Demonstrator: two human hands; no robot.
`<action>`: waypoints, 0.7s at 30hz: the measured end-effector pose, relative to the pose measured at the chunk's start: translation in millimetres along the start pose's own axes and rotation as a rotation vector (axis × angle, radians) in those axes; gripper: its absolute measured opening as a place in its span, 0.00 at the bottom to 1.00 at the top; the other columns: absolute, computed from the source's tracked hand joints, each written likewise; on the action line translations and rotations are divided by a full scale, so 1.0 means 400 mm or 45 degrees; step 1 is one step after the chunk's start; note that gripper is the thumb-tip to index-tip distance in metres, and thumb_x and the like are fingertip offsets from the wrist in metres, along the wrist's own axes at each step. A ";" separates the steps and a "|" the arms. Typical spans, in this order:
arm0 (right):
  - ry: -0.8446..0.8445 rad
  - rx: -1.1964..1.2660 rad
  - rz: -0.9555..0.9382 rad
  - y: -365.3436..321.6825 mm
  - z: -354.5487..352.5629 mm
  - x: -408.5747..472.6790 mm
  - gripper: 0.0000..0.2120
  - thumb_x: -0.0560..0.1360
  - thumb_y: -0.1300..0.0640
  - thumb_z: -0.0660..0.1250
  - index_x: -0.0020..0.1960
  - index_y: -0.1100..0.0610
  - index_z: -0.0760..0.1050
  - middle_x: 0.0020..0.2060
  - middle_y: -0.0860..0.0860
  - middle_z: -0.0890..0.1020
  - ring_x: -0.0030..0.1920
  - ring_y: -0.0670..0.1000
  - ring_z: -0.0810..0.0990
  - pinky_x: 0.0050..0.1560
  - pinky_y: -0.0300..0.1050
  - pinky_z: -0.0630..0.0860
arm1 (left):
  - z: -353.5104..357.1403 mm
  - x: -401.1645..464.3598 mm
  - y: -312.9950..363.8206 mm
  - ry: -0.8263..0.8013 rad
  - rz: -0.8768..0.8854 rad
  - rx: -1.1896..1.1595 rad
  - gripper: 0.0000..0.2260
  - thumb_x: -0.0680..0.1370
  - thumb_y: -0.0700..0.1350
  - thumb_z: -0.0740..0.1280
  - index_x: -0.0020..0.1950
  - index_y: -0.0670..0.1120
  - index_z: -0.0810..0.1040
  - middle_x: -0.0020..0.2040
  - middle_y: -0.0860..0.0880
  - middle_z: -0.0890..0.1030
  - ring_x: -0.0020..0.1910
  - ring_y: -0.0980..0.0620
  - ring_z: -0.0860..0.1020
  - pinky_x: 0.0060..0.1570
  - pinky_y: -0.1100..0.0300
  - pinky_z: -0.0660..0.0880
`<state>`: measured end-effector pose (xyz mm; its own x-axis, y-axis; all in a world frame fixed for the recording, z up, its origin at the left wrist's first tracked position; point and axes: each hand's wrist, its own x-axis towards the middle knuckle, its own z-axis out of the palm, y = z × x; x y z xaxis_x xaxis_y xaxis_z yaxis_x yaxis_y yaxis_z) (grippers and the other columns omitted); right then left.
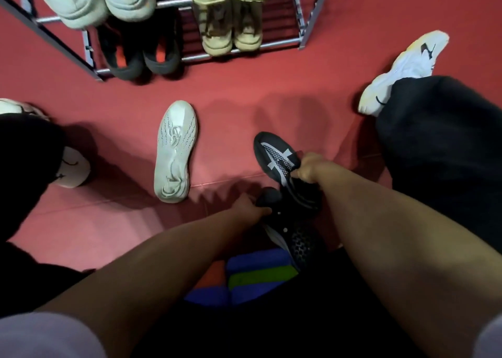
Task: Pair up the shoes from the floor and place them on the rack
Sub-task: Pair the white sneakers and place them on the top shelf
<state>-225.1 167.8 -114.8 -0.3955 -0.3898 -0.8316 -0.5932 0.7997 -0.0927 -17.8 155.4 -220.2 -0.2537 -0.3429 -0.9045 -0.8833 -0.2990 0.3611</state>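
Right hand: pinches the black shoe at its collar, toe pointing away.
Left hand: closed on the second black shoe just below, so the pair comes together.

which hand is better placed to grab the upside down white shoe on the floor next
Left, probably. The white shoe lies sole-up to the left of both hands, nearer the left hand. The right hand is farther off and grips a black shoe. But the left hand also holds a black shoe.
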 end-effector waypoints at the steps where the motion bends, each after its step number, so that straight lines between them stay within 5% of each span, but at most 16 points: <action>1: -0.024 -0.022 0.024 0.003 -0.001 0.001 0.21 0.76 0.53 0.68 0.66 0.61 0.74 0.61 0.58 0.79 0.60 0.57 0.79 0.52 0.41 0.70 | -0.008 -0.051 0.034 0.028 -0.003 -0.106 0.33 0.57 0.58 0.77 0.55 0.41 0.78 0.50 0.42 0.83 0.48 0.44 0.82 0.42 0.56 0.77; 3: -0.065 -0.058 0.036 0.000 -0.009 -0.010 0.20 0.78 0.54 0.66 0.66 0.62 0.74 0.62 0.58 0.79 0.61 0.57 0.78 0.54 0.42 0.70 | -0.014 -0.091 0.068 0.002 -0.045 -0.318 0.29 0.57 0.54 0.78 0.53 0.42 0.78 0.49 0.41 0.83 0.45 0.44 0.82 0.39 0.55 0.79; 5: -0.070 -0.114 0.054 -0.003 -0.018 -0.012 0.20 0.78 0.53 0.65 0.67 0.62 0.73 0.63 0.58 0.78 0.62 0.57 0.77 0.58 0.44 0.71 | -0.040 -0.122 0.115 -0.082 -0.053 -0.454 0.12 0.66 0.44 0.76 0.46 0.44 0.80 0.45 0.41 0.82 0.40 0.46 0.81 0.41 0.53 0.79; 7: -0.055 -0.141 0.058 -0.012 -0.023 -0.011 0.19 0.78 0.54 0.65 0.66 0.61 0.74 0.62 0.57 0.79 0.61 0.56 0.78 0.54 0.42 0.71 | -0.100 -0.142 0.167 -0.108 0.079 -0.446 0.06 0.69 0.40 0.74 0.44 0.47 0.80 0.43 0.45 0.82 0.36 0.53 0.81 0.42 0.57 0.79; 10: -0.032 -0.140 0.034 -0.024 -0.017 -0.009 0.15 0.79 0.58 0.65 0.63 0.63 0.76 0.55 0.56 0.81 0.58 0.56 0.79 0.49 0.43 0.71 | -0.218 -0.194 0.243 -0.103 0.198 -0.487 0.12 0.69 0.40 0.72 0.51 0.49 0.77 0.45 0.49 0.82 0.40 0.55 0.80 0.42 0.60 0.80; 13: 0.079 0.010 0.032 -0.026 -0.007 0.005 0.06 0.78 0.59 0.65 0.52 0.60 0.78 0.39 0.53 0.79 0.43 0.55 0.77 0.44 0.43 0.70 | -0.337 -0.254 0.320 0.044 0.384 -0.431 0.14 0.67 0.39 0.72 0.50 0.49 0.76 0.41 0.49 0.80 0.33 0.54 0.77 0.28 0.64 0.72; 17: 0.300 0.155 0.015 -0.054 -0.022 0.007 0.14 0.77 0.54 0.65 0.57 0.63 0.78 0.52 0.61 0.82 0.54 0.61 0.81 0.52 0.48 0.75 | -0.418 -0.320 0.385 0.221 0.819 -0.119 0.18 0.64 0.41 0.74 0.50 0.48 0.72 0.41 0.51 0.80 0.37 0.53 0.78 0.37 0.59 0.77; 21: 0.518 0.413 0.100 -0.063 -0.047 0.005 0.20 0.78 0.52 0.63 0.62 0.67 0.73 0.60 0.63 0.79 0.61 0.63 0.77 0.55 0.48 0.73 | -0.389 -0.301 0.325 0.649 1.205 0.454 0.24 0.61 0.49 0.73 0.55 0.47 0.74 0.50 0.46 0.76 0.47 0.46 0.74 0.45 0.56 0.70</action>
<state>-224.0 138.3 -103.7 -0.7085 -0.4172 -0.5692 -0.3285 0.9088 -0.2573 -40.9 19.0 -29.0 -0.7618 -0.6435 -0.0749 -0.5043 0.5165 0.6920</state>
